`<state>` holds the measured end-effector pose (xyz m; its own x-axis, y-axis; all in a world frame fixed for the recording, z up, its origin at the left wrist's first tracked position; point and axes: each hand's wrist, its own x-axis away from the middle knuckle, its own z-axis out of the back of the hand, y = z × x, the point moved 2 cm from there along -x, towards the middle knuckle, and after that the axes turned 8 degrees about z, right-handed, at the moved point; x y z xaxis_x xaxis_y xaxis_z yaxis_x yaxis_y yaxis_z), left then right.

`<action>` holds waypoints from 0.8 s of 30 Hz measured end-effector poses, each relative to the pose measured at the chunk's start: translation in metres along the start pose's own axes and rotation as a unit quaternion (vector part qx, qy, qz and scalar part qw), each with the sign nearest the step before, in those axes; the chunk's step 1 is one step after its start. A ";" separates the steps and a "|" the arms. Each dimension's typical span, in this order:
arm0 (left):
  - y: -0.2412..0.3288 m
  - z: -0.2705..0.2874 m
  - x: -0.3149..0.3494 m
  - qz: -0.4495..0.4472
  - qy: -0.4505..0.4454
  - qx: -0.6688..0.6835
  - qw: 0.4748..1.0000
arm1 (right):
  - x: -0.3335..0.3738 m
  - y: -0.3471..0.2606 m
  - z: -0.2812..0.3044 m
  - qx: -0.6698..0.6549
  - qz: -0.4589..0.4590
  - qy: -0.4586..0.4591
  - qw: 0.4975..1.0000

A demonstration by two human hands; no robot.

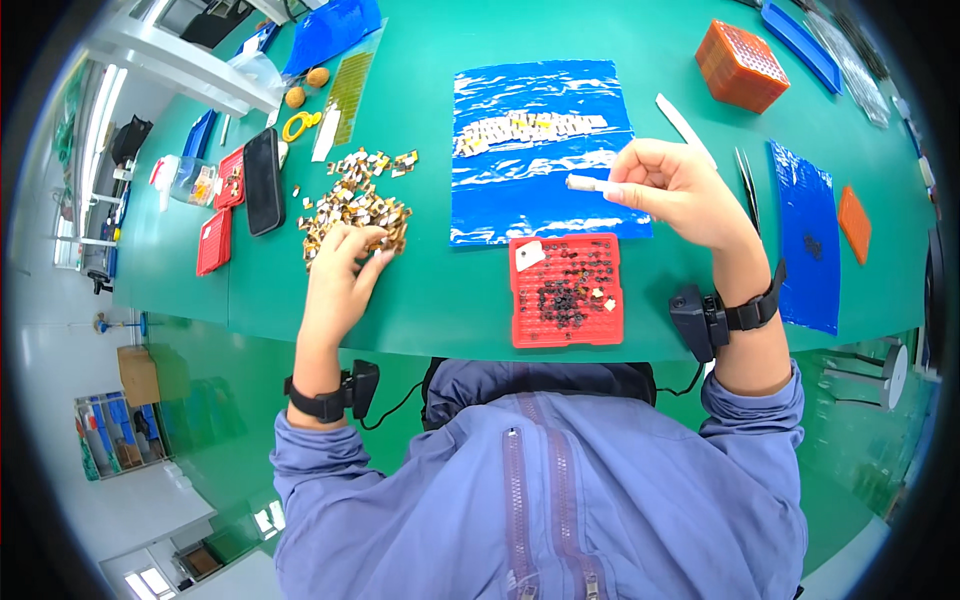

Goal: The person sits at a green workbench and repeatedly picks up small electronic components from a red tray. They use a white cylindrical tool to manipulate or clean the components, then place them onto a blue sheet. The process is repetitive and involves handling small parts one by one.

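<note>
My left hand (345, 270) reaches into a heap of small gold, white and brown pieces (365, 205) on the left of the table. Its thumb and fingers are bent toward each other at the heap's near edge; whatever lies between them is too small to make out. Over the right part of a shiny blue sheet (550, 215), my right hand (668, 190) pinches a short, pale, narrow stick (584, 183) between thumb and fingers, pointing left. A row of small whitish pieces (530, 130) lies across that sheet. Just below it sits a red tray (566, 335) holding many tiny dark parts.
Tweezers (747, 190) and a white strip (685, 128) lie right of the sheet. An orange-red stack of trays (742, 66) stands far right, above another blue sheet (806, 240). A black phone (263, 182), red trays (214, 242) and yellow scissors (298, 125) are at left.
</note>
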<state>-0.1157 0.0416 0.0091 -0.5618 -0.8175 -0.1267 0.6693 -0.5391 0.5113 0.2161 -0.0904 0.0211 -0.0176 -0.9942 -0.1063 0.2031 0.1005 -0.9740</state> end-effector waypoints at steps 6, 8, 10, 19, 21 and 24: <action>-0.004 -0.007 -0.018 -0.003 0.068 -0.016 0.998 | -0.002 0.001 0.001 0.000 -0.025 0.016 1.000; -0.008 -0.006 -0.018 -0.020 0.091 -0.036 0.995 | -0.002 -0.002 0.001 0.000 -0.025 0.021 0.999; -0.017 -0.007 -0.015 -0.021 0.123 0.018 0.992 | -0.002 -0.001 0.000 -0.009 -0.018 0.019 1.000; -0.009 0.010 -0.017 0.039 0.130 0.120 0.983 | 0.002 -0.001 -0.006 -0.018 0.013 0.012 1.000; -0.010 0.010 -0.021 0.049 0.107 0.079 0.990 | 0.002 0.000 -0.005 -0.012 0.008 0.010 1.000; -0.022 0.005 -0.020 0.050 0.086 0.083 0.992 | 0.001 -0.002 -0.006 -0.011 0.011 0.014 1.000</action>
<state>-0.1213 0.0709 0.0044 -0.3949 -0.8958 -0.2042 0.6210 -0.4240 0.6592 0.2098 -0.0916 0.0217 -0.0401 -0.9902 -0.1337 0.1823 0.1243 -0.9754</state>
